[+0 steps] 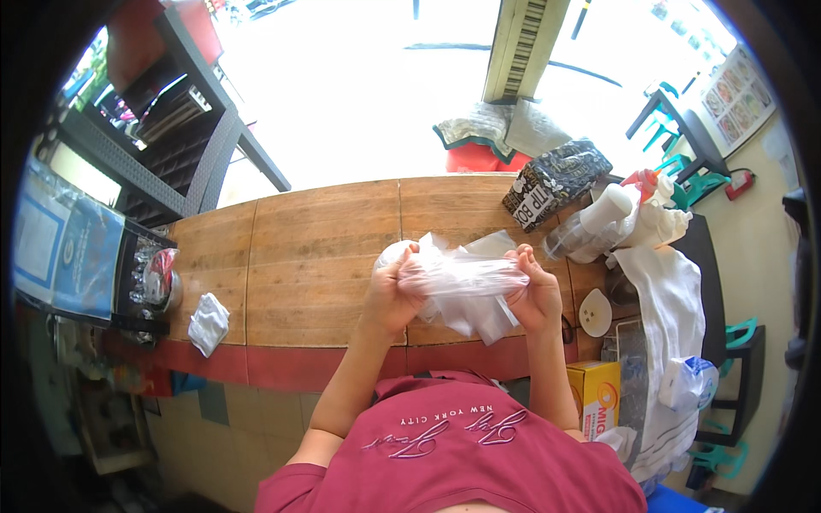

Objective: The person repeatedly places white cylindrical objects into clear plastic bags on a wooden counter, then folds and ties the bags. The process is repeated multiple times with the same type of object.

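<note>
A bunch of thin clear plastic bags (468, 276) is stretched between my two hands, above the wooden-topped counter (321, 256). My left hand (397, 288) grips its left end, thumb on top. On the right, my right hand (533, 288) pinches the other end between thumb and fingers. Loose plastic sheets (487, 317) hang below and stick up behind the stretched part. A rounded white bundle shows behind the fingers of my left hand; what it is I cannot tell. A folded white cloth (208, 324) lies on the counter to the left.
At the right stand a tip box (558, 179), squeeze bottles (641, 186), a plastic-wrapped stack of cups (584, 227), a white lid-like disc (595, 313), a white towel (667, 288) and a yellow carton (593, 391). A blue-faced rack (70, 243) stands at the far left.
</note>
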Tool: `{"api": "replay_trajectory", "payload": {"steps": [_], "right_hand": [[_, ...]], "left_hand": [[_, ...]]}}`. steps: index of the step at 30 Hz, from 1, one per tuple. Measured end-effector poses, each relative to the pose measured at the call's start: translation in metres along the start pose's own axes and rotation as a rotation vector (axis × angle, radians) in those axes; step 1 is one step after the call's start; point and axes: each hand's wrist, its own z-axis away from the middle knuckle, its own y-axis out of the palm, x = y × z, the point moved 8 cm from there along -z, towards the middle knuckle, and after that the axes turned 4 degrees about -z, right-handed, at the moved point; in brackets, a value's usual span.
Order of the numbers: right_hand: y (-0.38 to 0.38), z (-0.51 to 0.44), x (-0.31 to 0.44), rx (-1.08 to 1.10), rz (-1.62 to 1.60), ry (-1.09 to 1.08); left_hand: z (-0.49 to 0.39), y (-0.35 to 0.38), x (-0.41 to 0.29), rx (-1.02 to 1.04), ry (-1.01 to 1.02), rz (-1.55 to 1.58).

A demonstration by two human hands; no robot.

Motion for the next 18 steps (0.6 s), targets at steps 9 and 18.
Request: {"api": "replay_trajectory", "payload": {"steps": [9, 18], "right_hand": [[0.042, 0.007, -0.005, 0.159, 0.496, -0.182], [0.137, 0.051, -0.016, 0.376, 1.615, -1.205]], "left_hand": [[0.018, 0.059, -0.036, -0.3, 0.707, -2.422], [0.003, 0.09, -0.048, -0.538, 0.433, -2.703]]}}
